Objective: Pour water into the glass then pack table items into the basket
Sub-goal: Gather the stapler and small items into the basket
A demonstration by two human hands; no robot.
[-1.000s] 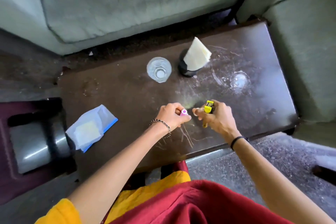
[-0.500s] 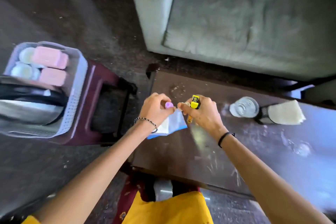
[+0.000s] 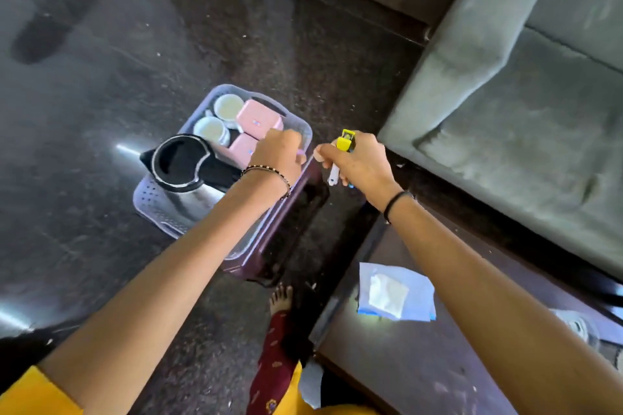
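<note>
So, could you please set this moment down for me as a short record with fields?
left hand: over the basket, closed on a small purple item
right hand: beside the basket, grip closed on a yellow-topped tool
basket: lilac, on a dark stool
basket contents: black-lidded kettle, two cups, two pink boxes
table: dark, to the right
still on table: clear packet with a white pad inside
sofa: grey, beyond the table
</note>
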